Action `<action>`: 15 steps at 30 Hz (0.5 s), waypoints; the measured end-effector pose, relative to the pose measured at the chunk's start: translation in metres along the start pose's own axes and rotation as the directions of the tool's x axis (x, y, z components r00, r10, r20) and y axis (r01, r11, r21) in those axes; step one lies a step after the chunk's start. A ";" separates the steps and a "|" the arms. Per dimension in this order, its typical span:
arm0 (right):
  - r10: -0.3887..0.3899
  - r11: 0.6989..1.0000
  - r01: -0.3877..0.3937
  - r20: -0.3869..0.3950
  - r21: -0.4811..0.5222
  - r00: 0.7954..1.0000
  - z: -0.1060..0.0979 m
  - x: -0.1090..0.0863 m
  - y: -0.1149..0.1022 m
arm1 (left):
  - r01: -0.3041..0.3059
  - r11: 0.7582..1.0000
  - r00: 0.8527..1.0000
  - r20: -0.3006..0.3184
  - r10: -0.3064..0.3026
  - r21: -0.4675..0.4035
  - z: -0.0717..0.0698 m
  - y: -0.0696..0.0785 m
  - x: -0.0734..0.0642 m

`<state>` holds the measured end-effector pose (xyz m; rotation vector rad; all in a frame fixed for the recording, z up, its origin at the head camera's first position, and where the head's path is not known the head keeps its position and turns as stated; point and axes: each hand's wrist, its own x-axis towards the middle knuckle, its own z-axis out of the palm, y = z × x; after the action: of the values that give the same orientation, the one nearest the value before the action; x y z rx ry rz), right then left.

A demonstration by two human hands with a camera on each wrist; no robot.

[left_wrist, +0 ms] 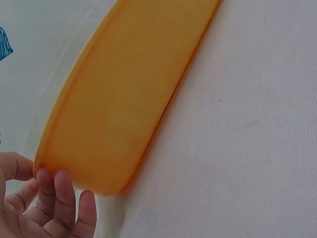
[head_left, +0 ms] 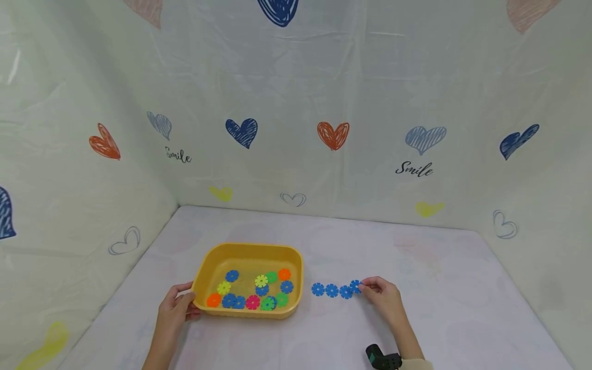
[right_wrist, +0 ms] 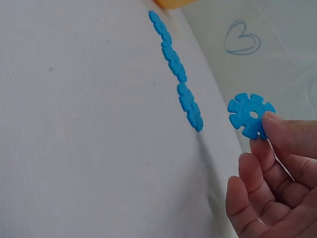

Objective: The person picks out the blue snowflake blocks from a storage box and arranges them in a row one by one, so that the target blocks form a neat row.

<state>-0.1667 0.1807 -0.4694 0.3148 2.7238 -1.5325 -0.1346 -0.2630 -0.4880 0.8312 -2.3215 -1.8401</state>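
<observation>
My right hand (head_left: 383, 299) pinches a blue notched plastic disc (right_wrist: 246, 115) by its edge between thumb and finger, above the table. Just left of it, several more blue discs (head_left: 331, 291) lie in a row on the table; in the right wrist view that row (right_wrist: 173, 62) runs away toward the tray. My left hand (head_left: 174, 308) grips the near left corner of a yellow tray (head_left: 250, 314), thumb on the rim and fingers against the outer wall (left_wrist: 114, 99). Inside the tray are loose discs in blue, green, yellow, orange and a pink one (head_left: 253, 302).
A white cloth covers the table (head_left: 398, 246). Behind and beside it hang pale sheets printed with hearts (head_left: 333, 135) and the word Smile. A black wrist device (head_left: 383, 357) sits by the right forearm, at the bottom of the head view.
</observation>
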 end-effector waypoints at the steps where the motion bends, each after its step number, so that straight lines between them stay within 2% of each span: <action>1: 0.009 1.000 -0.009 0.002 0.006 1.000 0.000 0.000 0.002 | 0.004 1.000 1.000 -0.010 -0.004 0.007 0.000 -0.004 0.003; 2: 0.016 1.000 -0.016 0.003 0.008 1.000 0.001 0.001 0.005 | 0.004 1.000 1.000 -0.023 -0.003 0.010 0.001 -0.008 0.006; 6: 0.063 0.998 -0.063 -0.005 0.013 0.998 0.002 0.003 0.014 | 0.003 1.000 1.000 -0.026 -0.003 0.011 0.002 -0.009 0.006; 9: 0.088 0.996 -0.088 -0.010 0.021 0.996 0.002 0.006 0.017 | -0.002 1.000 1.000 -0.009 0.002 -0.002 0.000 -0.004 0.001; 14: 0.083 0.996 -0.083 0.005 0.021 0.997 0.001 0.009 0.018 | -0.024 1.000 0.999 0.024 0.024 -0.018 -0.002 0.008 -0.010; 15: 0.081 0.997 -0.081 0.008 0.021 0.997 0.001 0.010 0.018 | -0.015 1.000 1.000 0.015 0.015 -0.012 -0.002 0.010 -0.010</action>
<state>-0.1731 0.1907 -0.4864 0.4135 2.6560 -1.5398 -0.1287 -0.2587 -0.4759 0.7990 -2.3168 -1.8583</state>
